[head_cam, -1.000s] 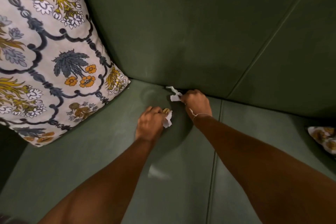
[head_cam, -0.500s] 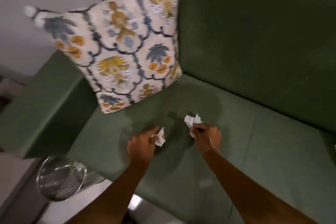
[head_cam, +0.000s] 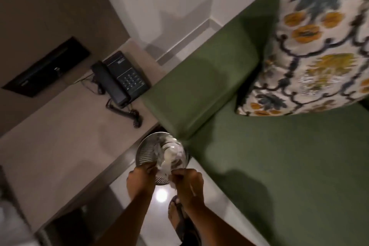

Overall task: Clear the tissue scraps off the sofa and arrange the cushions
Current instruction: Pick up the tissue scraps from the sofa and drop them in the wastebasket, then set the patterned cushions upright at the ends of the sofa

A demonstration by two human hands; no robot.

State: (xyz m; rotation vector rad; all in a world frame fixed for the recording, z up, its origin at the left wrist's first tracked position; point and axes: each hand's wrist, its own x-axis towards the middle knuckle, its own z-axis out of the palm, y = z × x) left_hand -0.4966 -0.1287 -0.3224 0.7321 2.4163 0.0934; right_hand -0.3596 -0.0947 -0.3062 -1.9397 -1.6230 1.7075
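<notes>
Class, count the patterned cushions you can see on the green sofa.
1. The cushion leans in the sofa corner beside the armrest. Others may lie outside the picture.

The sofa [head_cam: 279, 166] is plain dark green. Its cushion [head_cam: 319, 50] is cream, patterned with blue leaves, orange and yellow flowers, dark scrolling lines. Black telephone [head_cam: 119, 78], beige worktop [head_cam: 50, 146], silvery ribbed bin [head_cam: 144, 154].
</notes>
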